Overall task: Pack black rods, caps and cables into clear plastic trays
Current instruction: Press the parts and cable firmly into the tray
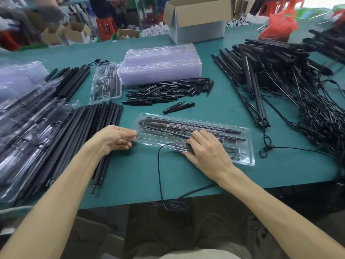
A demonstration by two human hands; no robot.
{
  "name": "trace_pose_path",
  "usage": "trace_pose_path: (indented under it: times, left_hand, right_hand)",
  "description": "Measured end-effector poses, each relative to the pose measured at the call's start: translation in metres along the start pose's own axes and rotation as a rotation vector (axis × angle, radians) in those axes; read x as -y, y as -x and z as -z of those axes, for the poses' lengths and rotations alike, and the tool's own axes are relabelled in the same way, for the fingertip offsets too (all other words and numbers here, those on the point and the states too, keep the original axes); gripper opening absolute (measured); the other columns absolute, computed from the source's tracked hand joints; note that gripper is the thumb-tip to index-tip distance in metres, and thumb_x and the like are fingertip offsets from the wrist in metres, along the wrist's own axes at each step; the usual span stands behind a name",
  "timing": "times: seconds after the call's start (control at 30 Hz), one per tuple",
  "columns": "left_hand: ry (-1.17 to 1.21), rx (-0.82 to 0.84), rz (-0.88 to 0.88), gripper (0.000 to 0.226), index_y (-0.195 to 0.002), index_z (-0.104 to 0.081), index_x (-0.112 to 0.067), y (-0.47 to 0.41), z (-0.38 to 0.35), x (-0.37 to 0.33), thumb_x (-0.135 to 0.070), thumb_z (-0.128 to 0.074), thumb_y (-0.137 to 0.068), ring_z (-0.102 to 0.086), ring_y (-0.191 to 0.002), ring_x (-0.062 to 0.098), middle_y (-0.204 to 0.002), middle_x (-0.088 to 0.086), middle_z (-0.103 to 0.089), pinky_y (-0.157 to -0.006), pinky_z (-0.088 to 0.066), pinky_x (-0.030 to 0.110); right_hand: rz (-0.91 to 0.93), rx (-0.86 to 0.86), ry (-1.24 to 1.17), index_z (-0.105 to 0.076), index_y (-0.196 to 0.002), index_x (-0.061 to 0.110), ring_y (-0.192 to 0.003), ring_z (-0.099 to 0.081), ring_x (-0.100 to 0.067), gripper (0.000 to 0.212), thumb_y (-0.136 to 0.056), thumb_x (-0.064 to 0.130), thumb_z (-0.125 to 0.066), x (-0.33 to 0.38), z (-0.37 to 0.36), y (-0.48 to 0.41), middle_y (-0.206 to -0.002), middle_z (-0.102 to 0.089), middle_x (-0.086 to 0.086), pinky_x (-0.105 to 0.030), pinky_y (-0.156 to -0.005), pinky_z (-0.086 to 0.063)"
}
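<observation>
A long clear plastic tray [244,159] lies flat on the green worktop [214,109], near its front edge. The left hand [115,139] pinches the tray's left end between thumb and fingers. The right hand [207,150] lies over the tray's middle, fingers curled down onto the black parts inside and thumb along the tray's near rim, so it grips the tray. Long black rods [205,126] lie lengthwise in the tray's far channels. A thin black cable [158,174] leaves the tray's near rim and hangs over the worktop edge.

Just behind the tray lie two loose black tapered caps [179,107], and farther behind it a pile of the same caps [168,90]. Behind those is a stack of empty clear trays [160,66]. Left of the tray lies a row of bare black rods [93,124]. Right of the tray is a heap of rods with tangled cables [280,71].
</observation>
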State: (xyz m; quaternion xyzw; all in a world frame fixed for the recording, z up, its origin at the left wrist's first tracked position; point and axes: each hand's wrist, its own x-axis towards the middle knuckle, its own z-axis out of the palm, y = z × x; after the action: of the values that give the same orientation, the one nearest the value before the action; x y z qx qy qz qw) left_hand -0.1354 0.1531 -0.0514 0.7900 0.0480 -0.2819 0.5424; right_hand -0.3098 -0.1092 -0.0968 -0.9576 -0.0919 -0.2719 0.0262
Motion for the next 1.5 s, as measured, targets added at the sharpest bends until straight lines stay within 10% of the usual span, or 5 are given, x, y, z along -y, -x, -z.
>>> trace_pose_path:
  times: [0.93, 1.23, 1.5]
  left_hand:
    - [0.075, 0.006, -0.027, 0.008, -0.086, -0.068, 0.000, 0.003, -0.008, 0.000, -0.006, -0.070, -0.090, -0.057, -0.059, 0.019, -0.079, 0.017, -0.058, -0.051, -0.055, 0.023]
    - [0.867, 0.010, -0.046, 0.049, -0.120, -0.063, 0.000, 0.056, -0.058, 0.007, -0.012, -0.081, -0.076, -0.070, -0.107, 0.036, -0.125, 0.021, -0.060, -0.085, -0.061, 0.043]
    - [0.819, 0.294, 0.050, 0.044, -0.127, -0.060, 0.000, 0.085, -0.103, 0.012, -0.019, -0.074, -0.090, -0.070, -0.107, 0.038, -0.125, 0.017, -0.067, -0.078, -0.062, 0.038]
  right_hand:
    - [-0.028, 0.054, -0.101, -0.067, -0.099, 0.006, -0.087, -0.053, -0.024, 0.033, -0.087, 0.035, -0.076, -0.002, 0.011, -0.001, -0.095, -0.058, -0.004, -0.035, -0.080, -0.050]
    - [-0.109, -0.035, -0.234, -0.070, -0.101, 0.006, -0.086, -0.055, -0.020, 0.028, -0.085, 0.027, -0.078, -0.003, 0.030, -0.006, -0.090, -0.057, -0.002, -0.034, -0.078, -0.053]
    - [-0.032, 0.148, -0.492, -0.069, -0.113, 0.016, -0.097, -0.052, -0.013, 0.044, -0.086, 0.050, -0.072, -0.008, 0.050, -0.007, -0.102, -0.057, 0.006, -0.024, -0.088, -0.045]
